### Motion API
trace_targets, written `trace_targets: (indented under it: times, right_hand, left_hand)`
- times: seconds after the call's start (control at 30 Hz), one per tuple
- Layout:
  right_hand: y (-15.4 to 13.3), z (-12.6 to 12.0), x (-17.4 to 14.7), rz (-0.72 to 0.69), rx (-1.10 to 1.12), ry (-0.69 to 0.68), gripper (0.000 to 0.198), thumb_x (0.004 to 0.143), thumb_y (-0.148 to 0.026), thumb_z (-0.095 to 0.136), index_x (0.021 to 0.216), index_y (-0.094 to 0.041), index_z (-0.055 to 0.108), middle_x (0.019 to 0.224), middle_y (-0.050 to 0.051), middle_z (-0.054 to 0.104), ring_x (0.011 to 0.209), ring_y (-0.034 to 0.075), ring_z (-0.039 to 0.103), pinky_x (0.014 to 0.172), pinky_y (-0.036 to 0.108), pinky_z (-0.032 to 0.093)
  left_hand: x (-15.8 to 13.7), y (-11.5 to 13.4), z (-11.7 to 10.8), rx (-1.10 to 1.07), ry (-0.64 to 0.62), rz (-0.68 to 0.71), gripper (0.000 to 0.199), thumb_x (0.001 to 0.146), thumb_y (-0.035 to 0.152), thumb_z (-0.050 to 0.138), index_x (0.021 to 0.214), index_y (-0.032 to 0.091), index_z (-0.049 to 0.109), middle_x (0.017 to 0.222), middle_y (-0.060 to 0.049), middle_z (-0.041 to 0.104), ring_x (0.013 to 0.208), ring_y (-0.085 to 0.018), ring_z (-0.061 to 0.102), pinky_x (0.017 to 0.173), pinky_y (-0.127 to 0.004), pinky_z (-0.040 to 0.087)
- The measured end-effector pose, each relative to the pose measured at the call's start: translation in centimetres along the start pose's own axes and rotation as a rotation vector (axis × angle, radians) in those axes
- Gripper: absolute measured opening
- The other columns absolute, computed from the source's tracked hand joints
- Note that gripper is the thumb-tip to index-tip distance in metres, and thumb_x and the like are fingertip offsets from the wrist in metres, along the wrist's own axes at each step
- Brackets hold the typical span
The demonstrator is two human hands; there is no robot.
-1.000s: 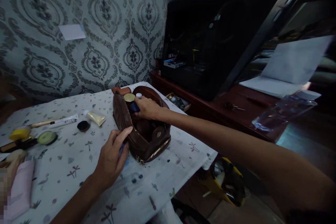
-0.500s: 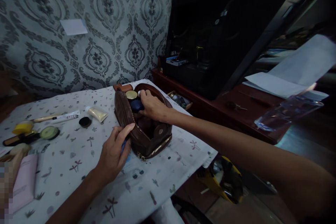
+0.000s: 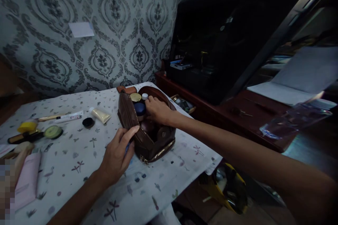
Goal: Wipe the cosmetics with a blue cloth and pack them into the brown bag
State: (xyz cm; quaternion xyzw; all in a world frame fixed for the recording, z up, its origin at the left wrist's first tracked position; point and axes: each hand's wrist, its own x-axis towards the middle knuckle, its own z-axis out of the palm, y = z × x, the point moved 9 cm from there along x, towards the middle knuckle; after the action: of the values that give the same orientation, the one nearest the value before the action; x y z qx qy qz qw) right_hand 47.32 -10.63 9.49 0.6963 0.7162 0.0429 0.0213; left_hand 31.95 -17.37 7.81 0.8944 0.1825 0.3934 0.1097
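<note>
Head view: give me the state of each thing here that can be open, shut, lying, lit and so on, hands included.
Brown bag: unzipped, top open.
Left hand: index finger on the bag's edge.
Right hand: reaching into the bag, fingertips hidden.
Gold round top: facing up inside the bag.
Cream tube: lying on the tablecloth.
Drawer: open, things inside.
Large screen: dark.

the left hand (image 3: 114,154) is angling toward the right one, its index finger (image 3: 131,132) extending, its forearm (image 3: 81,197) slanting behind it. the right hand (image 3: 159,110) is lying farther forward, its arm (image 3: 224,144) stretching behind it rightward.
</note>
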Motion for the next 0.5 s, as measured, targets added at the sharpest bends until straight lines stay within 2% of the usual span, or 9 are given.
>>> trace_targets:
  times: [0.1,0.17,0.3,0.5]
  right_hand:
    - [0.6,1.5,0.9,0.014,0.019,-0.095,0.031,0.094,-0.018,0.048,0.12,-0.005,0.06,0.12,0.022,0.062,0.113,0.033,0.062,0.09,0.042,0.054]
    - [0.8,1.9,1.2,0.018,0.022,-0.102,0.031,0.096,-0.017,0.042,0.117,-0.006,0.063,0.115,0.021,0.064,0.107,0.031,0.066,0.086,0.041,0.055]
    - [1.2,1.6,1.3,0.053,-0.006,-0.079,0.035,0.097,-0.02,0.04,0.118,-0.006,0.064,0.12,0.025,0.061,0.104,0.033,0.068,0.081,0.039,0.056]
    - [0.9,1.5,1.0,0.046,-0.037,-0.071,0.034,0.097,-0.016,0.04,0.12,-0.006,0.062,0.113,0.024,0.064,0.108,0.032,0.067,0.084,0.036,0.055]
  left_hand:
    - [0.0,0.0,0.0,-0.002,0.002,-0.003,0.052,0.099,0.012,0.04,0.147,0.028,0.031,0.101,-0.004,0.049,0.082,-0.014,0.054,0.068,-0.024,0.048]
    - [0.0,0.1,-0.1,-0.003,0.008,0.003,0.052,0.099,0.011,0.039,0.147,0.028,0.031,0.1,-0.004,0.048,0.081,-0.014,0.054,0.068,-0.024,0.048]
    - [0.0,0.0,0.0,0.003,0.001,-0.003,0.053,0.099,0.012,0.04,0.147,0.029,0.03,0.099,-0.003,0.048,0.08,-0.014,0.053,0.066,-0.024,0.049]
    - [0.0,0.0,0.0,0.0,0.006,-0.001,0.051,0.098,0.012,0.04,0.146,0.028,0.032,0.098,-0.003,0.048,0.08,-0.014,0.054,0.066,-0.024,0.048]
